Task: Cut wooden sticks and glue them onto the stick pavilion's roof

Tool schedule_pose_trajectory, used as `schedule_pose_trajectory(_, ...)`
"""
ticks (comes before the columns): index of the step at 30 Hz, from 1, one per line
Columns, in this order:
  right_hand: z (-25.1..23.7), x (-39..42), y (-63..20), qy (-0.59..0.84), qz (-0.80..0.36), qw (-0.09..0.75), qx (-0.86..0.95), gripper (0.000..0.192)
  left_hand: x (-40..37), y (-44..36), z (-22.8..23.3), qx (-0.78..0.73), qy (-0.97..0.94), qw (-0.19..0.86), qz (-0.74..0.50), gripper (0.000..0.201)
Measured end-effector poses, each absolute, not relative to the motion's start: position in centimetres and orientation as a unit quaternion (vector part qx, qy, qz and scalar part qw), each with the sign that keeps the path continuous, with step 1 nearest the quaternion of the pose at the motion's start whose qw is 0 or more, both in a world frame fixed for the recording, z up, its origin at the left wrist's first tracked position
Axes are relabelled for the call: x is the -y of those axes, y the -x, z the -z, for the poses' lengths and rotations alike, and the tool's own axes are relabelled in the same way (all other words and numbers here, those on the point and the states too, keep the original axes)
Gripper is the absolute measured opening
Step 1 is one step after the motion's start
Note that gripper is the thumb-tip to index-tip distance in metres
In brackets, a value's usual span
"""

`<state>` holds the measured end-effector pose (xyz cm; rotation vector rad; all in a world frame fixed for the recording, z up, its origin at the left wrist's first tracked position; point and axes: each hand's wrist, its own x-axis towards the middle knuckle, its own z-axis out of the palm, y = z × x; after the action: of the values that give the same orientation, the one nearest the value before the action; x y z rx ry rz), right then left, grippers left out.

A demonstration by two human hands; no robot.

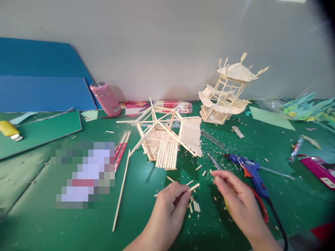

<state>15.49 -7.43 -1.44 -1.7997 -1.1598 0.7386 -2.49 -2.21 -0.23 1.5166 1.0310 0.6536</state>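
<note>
My left hand [170, 202] pinches a short wooden stick [194, 187] between thumb and fingers, low over the green table. My right hand [234, 197] is just to its right, fingertips pinched on a tiny wood piece [212, 172], with something yellow half hidden beneath the palm. Several short cut stick pieces [195, 206] lie between the two hands. Behind them lies a half-built roof frame of sticks [167, 137]. A finished stick pavilion model [226, 94] stands at the back.
A blue glue gun [250, 169] with a black cord lies right of my right hand, beside red-handled cutters [261, 205]. A long stick [121, 191], a metal ruler [212, 138], a pink bottle [104, 98], packaged chopsticks [172, 105] and a blue board [44, 75] lie around.
</note>
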Motion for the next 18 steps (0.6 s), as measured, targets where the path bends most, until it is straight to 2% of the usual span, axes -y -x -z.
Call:
schedule_pose_trajectory(4, 3.8, 8.9, -21.4, 0.822, -0.128, 0.382, 0.402, 0.036, 1.8, 2.6, 0.6, -0.432, -0.470, 0.728, -0.252, 0.025)
schedule_pose_trajectory(7, 5.8, 10.3, -25.4, 0.864, 0.008, 0.289, 0.413, 0.044, 1.6, 2.6, 1.0, -0.376, -0.314, 0.834, -0.252, 0.022)
schedule_pose_trajectory(10, 6.9, 11.4, -27.5, 0.886, -0.003, 0.219, 0.408, 0.049, 1.4, 2.7, 1.3, -0.338, -0.230, 0.879, -0.244, 0.019)
schedule_pose_trajectory(18, 6.8, 10.2, -28.9, 0.903, -0.071, 0.137, 0.401, 0.045, 1.3, 3.4, 2.2, -0.295, -0.202, 0.906, -0.225, 0.004)
